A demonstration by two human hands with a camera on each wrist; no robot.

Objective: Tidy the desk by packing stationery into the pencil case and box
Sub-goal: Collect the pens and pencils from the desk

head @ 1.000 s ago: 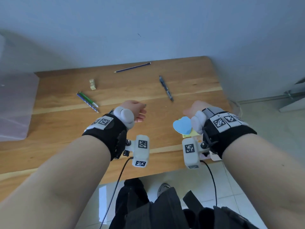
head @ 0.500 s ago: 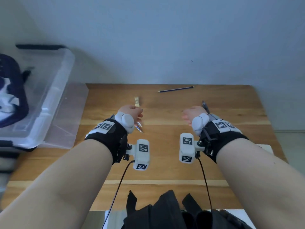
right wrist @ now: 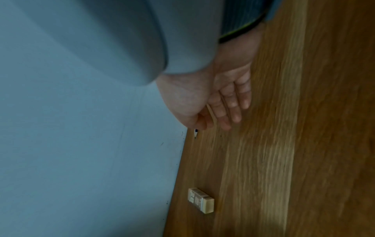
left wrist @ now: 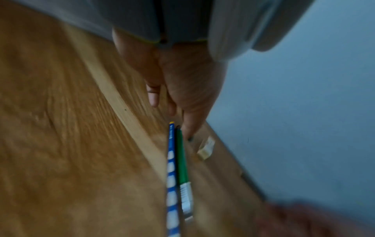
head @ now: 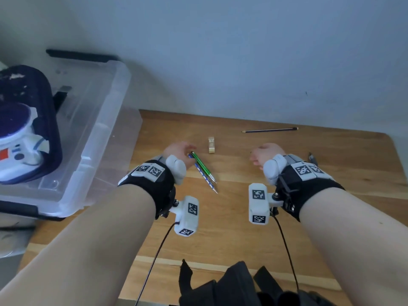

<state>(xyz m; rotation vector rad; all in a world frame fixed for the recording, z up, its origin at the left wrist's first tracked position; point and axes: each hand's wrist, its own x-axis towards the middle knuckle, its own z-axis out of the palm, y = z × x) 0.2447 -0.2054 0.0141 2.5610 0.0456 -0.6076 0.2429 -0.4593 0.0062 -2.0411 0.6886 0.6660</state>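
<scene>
A green pen [head: 202,165] and a blue-and-white pencil [head: 204,176] lie side by side on the wooden desk [head: 231,228]. My left hand [head: 187,151] has its fingers stretched out, their tips at the back ends of the green pen [left wrist: 181,160] and the pencil [left wrist: 171,176]; no grip shows. My right hand [head: 256,156] hovers over the desk, loosely curled and holding nothing [right wrist: 223,118]. A small eraser [head: 211,145] lies between the hands. A dark pencil [head: 269,130] lies near the wall. A navy pencil case [head: 33,120] sits in a clear plastic box [head: 106,120] at the left.
A dark pen [head: 312,157] peeks out behind my right wrist. The box stands off the desk's left end. A black bag [head: 231,288] hangs below the desk's near edge. Bare wood lies in front of both hands.
The view has swung left, bringing the box and pencil case fully in. My left hand has reached the green pen and blue pencil. The heart-shaped notes seen by my right hand are out of view.
</scene>
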